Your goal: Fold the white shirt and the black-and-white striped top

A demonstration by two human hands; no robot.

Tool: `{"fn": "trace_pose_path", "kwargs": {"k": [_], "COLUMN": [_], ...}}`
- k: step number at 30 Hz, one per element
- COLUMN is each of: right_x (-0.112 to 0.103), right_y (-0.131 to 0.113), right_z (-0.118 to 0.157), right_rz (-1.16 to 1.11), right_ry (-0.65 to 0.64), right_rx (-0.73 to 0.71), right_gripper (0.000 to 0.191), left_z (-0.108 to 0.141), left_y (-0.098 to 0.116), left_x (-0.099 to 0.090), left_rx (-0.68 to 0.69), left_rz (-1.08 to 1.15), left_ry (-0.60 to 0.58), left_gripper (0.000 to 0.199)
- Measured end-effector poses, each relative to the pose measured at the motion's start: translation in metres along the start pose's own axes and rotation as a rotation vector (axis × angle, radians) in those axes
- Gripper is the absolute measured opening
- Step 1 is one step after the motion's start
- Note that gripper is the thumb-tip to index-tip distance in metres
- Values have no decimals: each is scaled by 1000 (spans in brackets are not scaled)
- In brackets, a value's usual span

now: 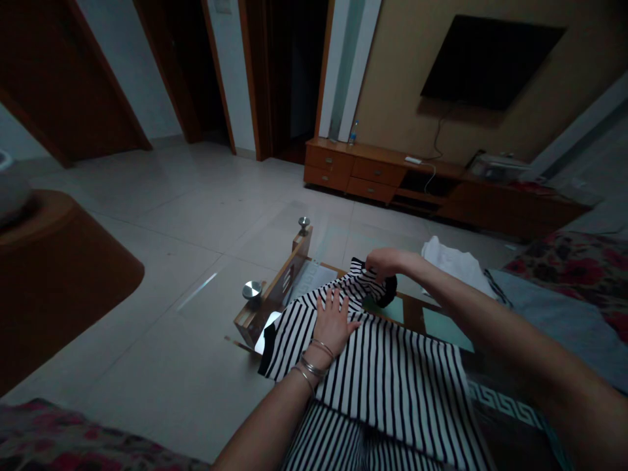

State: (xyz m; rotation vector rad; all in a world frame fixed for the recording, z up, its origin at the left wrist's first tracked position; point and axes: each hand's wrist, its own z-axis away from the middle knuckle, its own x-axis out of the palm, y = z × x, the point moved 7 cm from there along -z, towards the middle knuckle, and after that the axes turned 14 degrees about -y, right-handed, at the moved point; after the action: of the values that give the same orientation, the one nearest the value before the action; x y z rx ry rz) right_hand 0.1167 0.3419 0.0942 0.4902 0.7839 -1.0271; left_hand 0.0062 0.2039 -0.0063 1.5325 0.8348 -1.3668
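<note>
Black-and-white striped top lies spread across a glass-topped coffee table at 12 o'clock, its lower part hanging over the near edge towards the wearer of the camera. The left hand, open with fingers spread, presses flat on the stripes; thin metal bangles circle that wrist. The right hand, reaching in from 2 o'clock, has its fingers curled around a gathered edge of the top at the far side, grasping the fabric. Just beyond that hand sits a dark rounded object, too dim to identify. The table has a wooden frame with round metal knobs at its far-left end. A crumpled white cloth lies past the table at 1 o'clock, and a grey cloth beside floral bedding fills 3 o'clock. Pale floor tiles stretch ahead to a low wooden cabinet, which holds a plastic water bottle, beneath a wall-mounted television at 1 o'clock. Wooden door frames stand at 11 o'clock, and a curved brown surface sits at 9 o'clock.
</note>
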Motion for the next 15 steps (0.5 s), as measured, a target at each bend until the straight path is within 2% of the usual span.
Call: {"fn": "trace_pose_path", "kwargs": {"k": [2, 4, 9, 12, 15], "right_x": [-4, -10, -14, -10, -6], "right_y": [4, 6, 25, 36, 43], "right_z": [1, -1, -12, -16, -23], "right_rz": [36, -23, -459, -578, -507], "right_ry": [62, 117, 179, 161, 90], "right_rx": [-12, -56, -121, -139, -94], "right_gripper": [18, 20, 28, 28, 32], "left_z": [0, 0, 2, 1, 0], "left_y": [0, 0, 0, 0, 0], "left_x": [1, 2, 0, 0, 0], "left_rx": [-4, -2, -2, -2, 6], "left_rz": [5, 4, -7, -1, -3], "left_ry": [-6, -7, 19, 24, 22], "left_gripper": [70, 69, 68, 67, 67]}}
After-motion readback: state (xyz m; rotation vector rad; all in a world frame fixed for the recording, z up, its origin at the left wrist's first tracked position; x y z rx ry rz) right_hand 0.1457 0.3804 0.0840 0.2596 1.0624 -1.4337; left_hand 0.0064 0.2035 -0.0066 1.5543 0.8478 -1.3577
